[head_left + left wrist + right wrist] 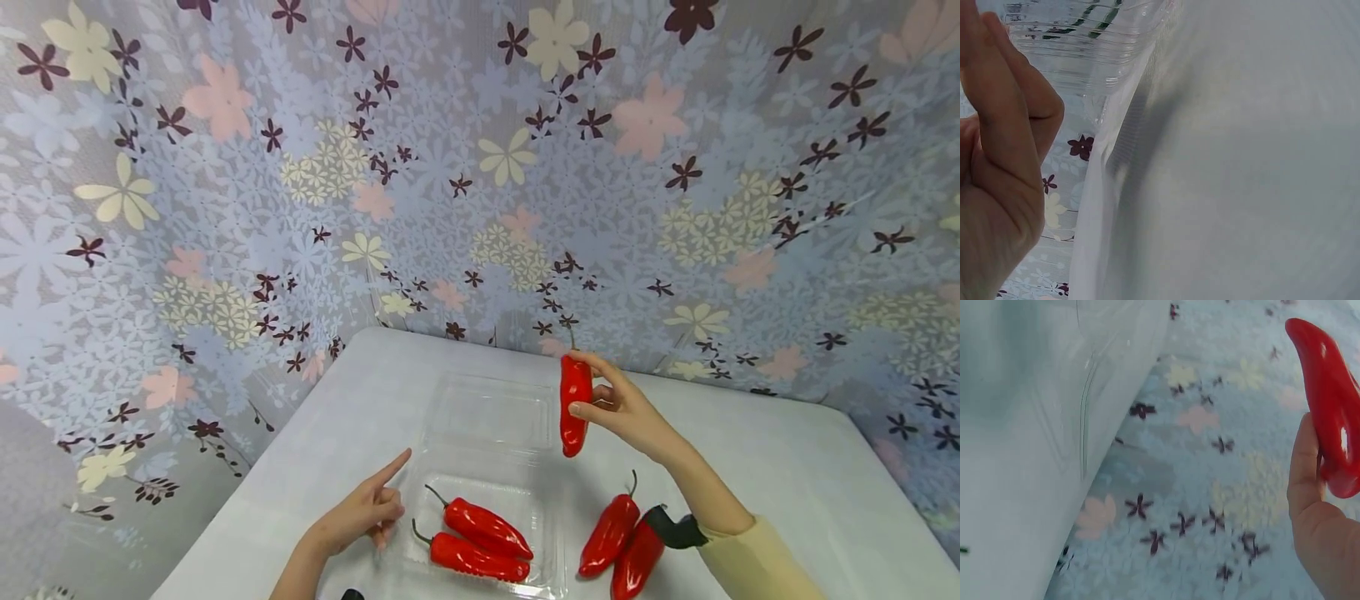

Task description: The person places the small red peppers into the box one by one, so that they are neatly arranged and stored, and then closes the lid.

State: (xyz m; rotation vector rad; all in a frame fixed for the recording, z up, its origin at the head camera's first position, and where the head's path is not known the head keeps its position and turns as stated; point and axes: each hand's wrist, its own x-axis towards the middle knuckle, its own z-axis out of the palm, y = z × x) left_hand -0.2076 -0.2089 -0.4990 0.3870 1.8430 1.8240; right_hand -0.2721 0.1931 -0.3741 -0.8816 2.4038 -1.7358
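Note:
My right hand (626, 412) grips a long red pepper (574, 404), stem up, raised over the far right of the table. In the right wrist view the same pepper (1332, 406) shows glossy skin, with fingers and palm behind it. An open clear plastic clamshell box (553, 550) stands in front of me, its lid (491, 417) folded back. Inside the near half lie two red peppers (487, 527), side by side, stems to the left. At the box's left edge, my left hand (363, 508) has its index finger extended, the others loosely bent, holding nothing.
Two more red peppers (611, 533) lie on the white-covered table (735, 450) right of the box, partly under my right forearm and its black wrist band (675, 529). A flower-patterned wall (450, 167) rises behind the table's far edge.

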